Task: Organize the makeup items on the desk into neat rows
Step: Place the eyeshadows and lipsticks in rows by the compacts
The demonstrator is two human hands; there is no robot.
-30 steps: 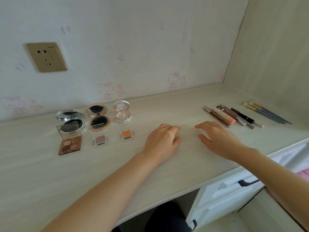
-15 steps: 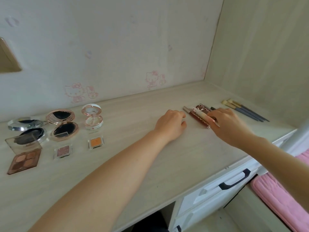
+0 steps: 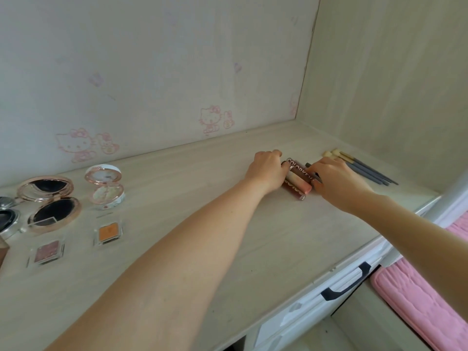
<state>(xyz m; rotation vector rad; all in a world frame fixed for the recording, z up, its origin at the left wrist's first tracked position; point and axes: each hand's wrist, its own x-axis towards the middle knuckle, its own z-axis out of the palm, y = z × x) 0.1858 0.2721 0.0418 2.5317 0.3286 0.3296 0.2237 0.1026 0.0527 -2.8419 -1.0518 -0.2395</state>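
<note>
Several lip gloss tubes (image 3: 298, 184) lie side by side at the desk's right, one brown with white lettering (image 3: 298, 167). My left hand (image 3: 267, 171) has its fingers curled against the left side of the group. My right hand (image 3: 334, 178) curls over thin dark pencils (image 3: 308, 165) on the group's right, thumb at the pink tube's end. Grey-handled brushes (image 3: 364, 169) lie just right of that hand. At the left are an open rose-gold compact (image 3: 50, 203), a white-pink compact (image 3: 106, 188), an orange eyeshadow pan (image 3: 109, 230) and a pink one (image 3: 48, 250).
The pale wood desk (image 3: 202, 178) meets a wall at the back and a side panel at the right. A silver compact (image 3: 7, 216) is cut off at the left edge. Below the front edge are a drawer handle (image 3: 347, 285) and a pink cushion (image 3: 425, 305).
Both hands moved right from the middle of the desk to the tubes and closed in on them from either side. The view swung right, and the palette left the frame.
</note>
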